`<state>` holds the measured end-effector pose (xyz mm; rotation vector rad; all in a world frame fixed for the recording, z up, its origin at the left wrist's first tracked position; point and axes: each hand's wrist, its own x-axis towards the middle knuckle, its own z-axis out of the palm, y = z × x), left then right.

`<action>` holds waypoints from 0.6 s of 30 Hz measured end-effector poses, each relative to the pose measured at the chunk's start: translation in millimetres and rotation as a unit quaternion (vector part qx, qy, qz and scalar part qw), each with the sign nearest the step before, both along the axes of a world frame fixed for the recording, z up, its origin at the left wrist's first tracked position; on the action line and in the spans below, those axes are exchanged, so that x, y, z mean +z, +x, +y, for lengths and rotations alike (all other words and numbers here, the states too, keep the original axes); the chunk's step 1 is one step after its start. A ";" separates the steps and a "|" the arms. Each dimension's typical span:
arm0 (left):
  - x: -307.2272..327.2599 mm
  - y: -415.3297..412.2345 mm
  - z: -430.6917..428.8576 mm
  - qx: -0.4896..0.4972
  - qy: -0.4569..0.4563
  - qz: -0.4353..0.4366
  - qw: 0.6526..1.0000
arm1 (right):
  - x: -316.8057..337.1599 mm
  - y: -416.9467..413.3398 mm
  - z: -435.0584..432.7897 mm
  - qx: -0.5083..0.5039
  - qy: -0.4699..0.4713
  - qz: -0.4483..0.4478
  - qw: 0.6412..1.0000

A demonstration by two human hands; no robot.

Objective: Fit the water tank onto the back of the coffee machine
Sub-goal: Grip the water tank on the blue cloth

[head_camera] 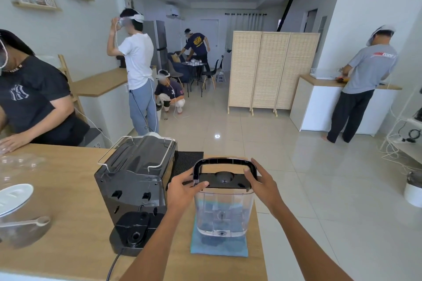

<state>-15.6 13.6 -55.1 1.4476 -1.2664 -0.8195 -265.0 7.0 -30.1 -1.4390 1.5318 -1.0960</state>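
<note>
Clear plastic, black-lidded, the water tank stands upright between the two hands on a blue cloth spread on the wooden counter. The left hand presses its fingers and thumb against the lid's left end; the right hand is spread wider, thumb on the lid and fingers behind the raised handle, and whether it truly grips I cannot tell. Both forearms reach straight forward, wrists level. Just left of the left hand sits the black coffee machine, its back with the empty dock and valve seat turned toward the wearer. This reads as the grasp before lifting; next the tank must rise, swing left and drop squarely onto that seat.
</note>
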 end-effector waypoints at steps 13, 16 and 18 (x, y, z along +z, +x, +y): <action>12.3 -11.2 8.0 0.058 -0.032 0.043 0.997 | 15.7 16.0 -22.0 -0.008 0.045 0.047 0.998; 20.6 -17.3 -0.8 0.005 0.029 0.012 0.999 | 13.9 15.9 -22.4 -0.002 0.044 0.046 0.998; 20.9 -23.0 -9.1 -0.036 0.046 0.012 0.998 | 13.8 15.2 -22.3 -0.003 0.049 0.041 0.998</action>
